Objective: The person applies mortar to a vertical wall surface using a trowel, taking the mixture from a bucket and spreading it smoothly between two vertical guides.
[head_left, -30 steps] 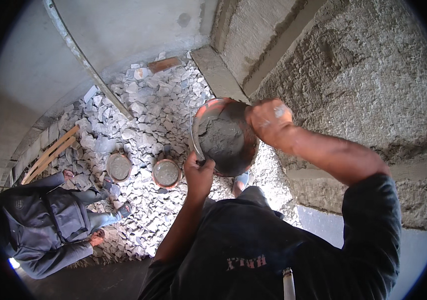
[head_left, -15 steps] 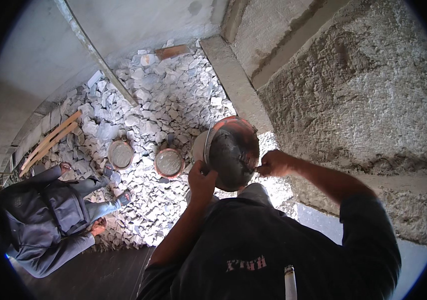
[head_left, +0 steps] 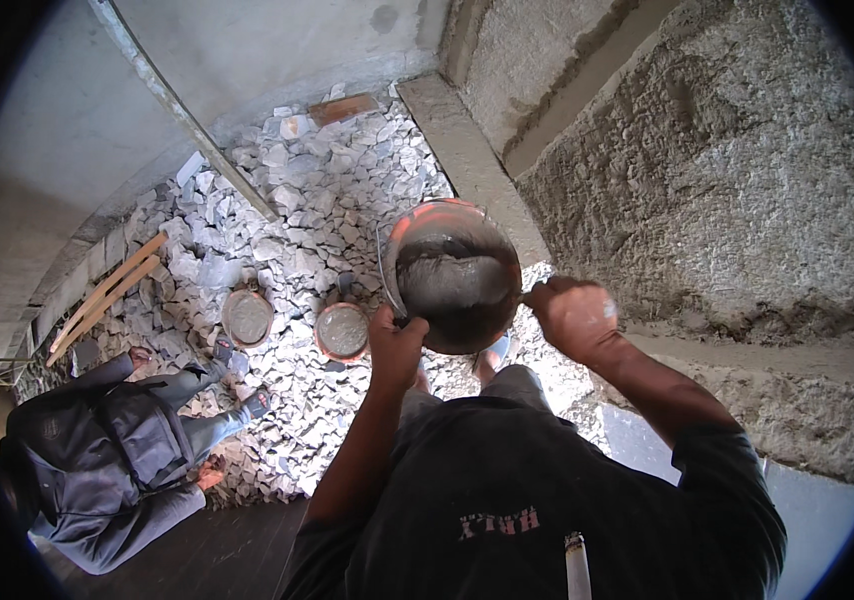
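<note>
An orange-rimmed bucket [head_left: 432, 212] coated in mortar is in front of me, its mouth turned up toward my view. Inside lies wet grey mortar [head_left: 457, 278], heaped in a smooth lump across the middle. My left hand [head_left: 397, 345] is closed on the near left edge of the bucket. To the right of the rim, my right hand [head_left: 574, 318] is closed in a fist. A thin piece sticks out from its fingers toward the bucket; what it belongs to is hidden.
Two small mortar-filled buckets, a left one [head_left: 247, 318] and a right one [head_left: 342, 331], stand on broken stones [head_left: 307, 185]. A co-worker [head_left: 97, 450] is at left, near wooden strips [head_left: 107, 295]. A pole [head_left: 182, 110] leans at the wall. Rough masonry [head_left: 717, 180] rises at right.
The bucket has tipped so that its mouth and the mortar show more fully. My right hand has turned and shifted slightly right and up. My left hand keeps its hold.
</note>
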`<state>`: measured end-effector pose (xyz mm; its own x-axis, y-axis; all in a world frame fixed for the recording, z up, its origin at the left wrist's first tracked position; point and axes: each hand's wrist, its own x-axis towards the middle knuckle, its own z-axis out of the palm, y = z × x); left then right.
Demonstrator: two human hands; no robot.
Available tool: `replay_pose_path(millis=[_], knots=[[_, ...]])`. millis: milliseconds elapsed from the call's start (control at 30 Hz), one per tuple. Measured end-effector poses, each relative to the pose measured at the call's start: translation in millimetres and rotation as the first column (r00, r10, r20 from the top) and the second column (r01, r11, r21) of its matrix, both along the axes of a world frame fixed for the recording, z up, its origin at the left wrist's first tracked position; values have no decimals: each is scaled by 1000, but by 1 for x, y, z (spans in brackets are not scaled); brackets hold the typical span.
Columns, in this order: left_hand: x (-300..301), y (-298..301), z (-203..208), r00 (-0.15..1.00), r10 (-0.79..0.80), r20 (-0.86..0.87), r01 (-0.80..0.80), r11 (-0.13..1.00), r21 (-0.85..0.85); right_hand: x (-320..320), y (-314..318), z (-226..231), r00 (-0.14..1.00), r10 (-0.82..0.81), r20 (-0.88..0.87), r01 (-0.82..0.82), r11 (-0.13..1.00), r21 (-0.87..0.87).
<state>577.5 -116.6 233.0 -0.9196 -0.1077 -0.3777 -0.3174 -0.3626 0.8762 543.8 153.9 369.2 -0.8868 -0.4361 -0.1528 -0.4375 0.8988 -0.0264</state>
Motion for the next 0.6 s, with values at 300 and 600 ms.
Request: replay_pose_path(millis=[300, 600], knots=[[16, 26, 24, 993, -113, -34, 108, 986, -128, -50, 1, -12, 993, 112, -47, -91, 943, 321], [39, 23, 21, 994, -44, 98, 62, 981, -187, -20, 20, -54, 780, -5, 626, 44, 998, -47]])
